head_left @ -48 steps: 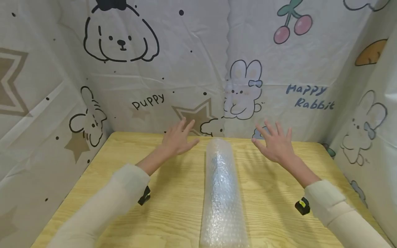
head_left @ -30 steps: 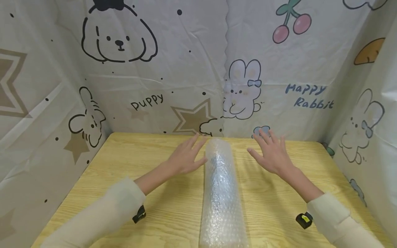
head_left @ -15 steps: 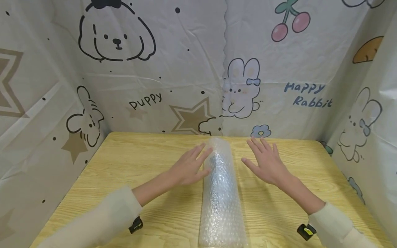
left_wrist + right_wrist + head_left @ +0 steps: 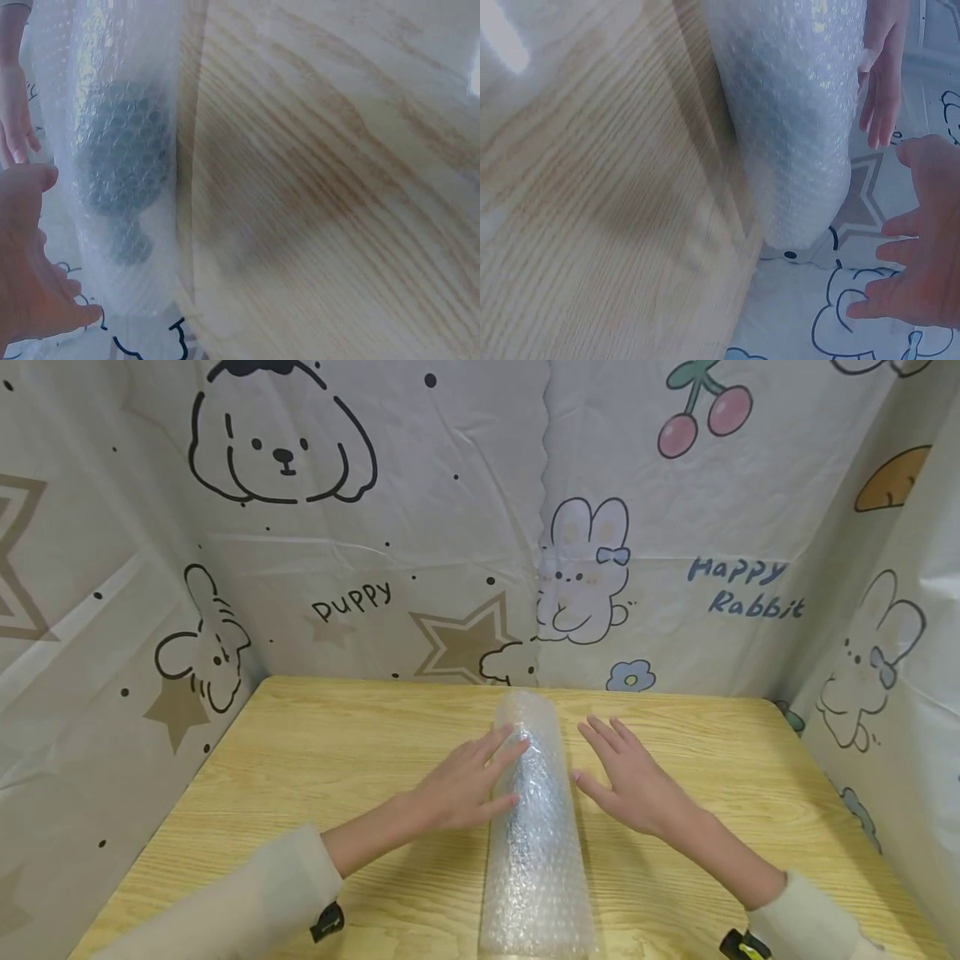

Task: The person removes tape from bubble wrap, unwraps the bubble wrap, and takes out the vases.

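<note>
A long bundle of bubble wrap (image 4: 540,868) lies lengthwise down the middle of the wooden table, pointing toward the back. Through its clear layers a dark, rounded shape (image 4: 124,157) shows in the left wrist view; its kind cannot be made out. My left hand (image 4: 465,785), fingers extended, is over the bundle's left side in the head view; whether it touches the wrap is unclear. To the right of the bundle, my right hand (image 4: 637,785) hovers with straight fingers and thumb spread, close to the wrap but apart from it. Neither hand holds anything.
The pale wooden table (image 4: 322,735) reaches back to a white printed cloth (image 4: 465,527) that hangs behind it and along both sides. Black straps or mounts (image 4: 327,922) show below the sleeve cuffs.
Both hands have come down and back from the table's far edge and drawn inward toward the bubble-wrapped bundle. The bundle stays in place.
</note>
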Demonstrator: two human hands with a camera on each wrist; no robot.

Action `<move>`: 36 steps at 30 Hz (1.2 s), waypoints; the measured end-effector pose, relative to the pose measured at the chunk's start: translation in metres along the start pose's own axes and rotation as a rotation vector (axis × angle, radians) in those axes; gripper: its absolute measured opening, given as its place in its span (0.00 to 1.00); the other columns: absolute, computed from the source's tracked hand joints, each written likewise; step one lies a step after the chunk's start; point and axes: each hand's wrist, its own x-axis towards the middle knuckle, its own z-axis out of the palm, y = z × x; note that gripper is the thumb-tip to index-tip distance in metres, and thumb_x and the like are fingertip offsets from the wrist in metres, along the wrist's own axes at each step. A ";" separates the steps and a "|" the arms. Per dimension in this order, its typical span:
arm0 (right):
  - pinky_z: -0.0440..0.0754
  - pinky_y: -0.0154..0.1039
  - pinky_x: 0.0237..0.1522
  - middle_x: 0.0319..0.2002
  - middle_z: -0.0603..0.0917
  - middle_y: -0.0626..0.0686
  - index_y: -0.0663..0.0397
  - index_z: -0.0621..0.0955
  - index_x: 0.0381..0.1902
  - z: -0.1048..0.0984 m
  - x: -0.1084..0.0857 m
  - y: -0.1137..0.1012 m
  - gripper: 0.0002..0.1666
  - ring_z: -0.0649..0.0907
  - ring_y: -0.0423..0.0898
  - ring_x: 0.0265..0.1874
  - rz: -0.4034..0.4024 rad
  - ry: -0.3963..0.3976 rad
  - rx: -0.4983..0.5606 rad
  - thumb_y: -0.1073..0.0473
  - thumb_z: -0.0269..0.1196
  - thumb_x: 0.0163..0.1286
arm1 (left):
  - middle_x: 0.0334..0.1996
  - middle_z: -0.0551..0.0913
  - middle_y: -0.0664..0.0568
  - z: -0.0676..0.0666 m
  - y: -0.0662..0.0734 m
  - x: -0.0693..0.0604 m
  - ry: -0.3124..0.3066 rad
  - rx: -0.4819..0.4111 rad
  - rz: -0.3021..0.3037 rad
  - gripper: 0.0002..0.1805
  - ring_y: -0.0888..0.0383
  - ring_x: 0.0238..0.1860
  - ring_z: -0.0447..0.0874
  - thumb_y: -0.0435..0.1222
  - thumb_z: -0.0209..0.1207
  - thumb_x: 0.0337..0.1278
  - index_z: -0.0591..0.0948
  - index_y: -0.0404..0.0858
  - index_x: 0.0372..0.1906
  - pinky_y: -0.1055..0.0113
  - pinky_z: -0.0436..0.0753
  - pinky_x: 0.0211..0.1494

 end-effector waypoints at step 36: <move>0.73 0.60 0.62 0.68 0.69 0.70 0.72 0.64 0.71 0.048 -0.009 -0.058 0.53 0.73 0.67 0.64 0.109 -0.016 0.065 0.34 0.62 0.68 | 0.79 0.46 0.45 0.020 0.007 -0.003 -0.116 0.042 0.040 0.40 0.47 0.78 0.43 0.58 0.43 0.75 0.52 0.42 0.80 0.45 0.54 0.75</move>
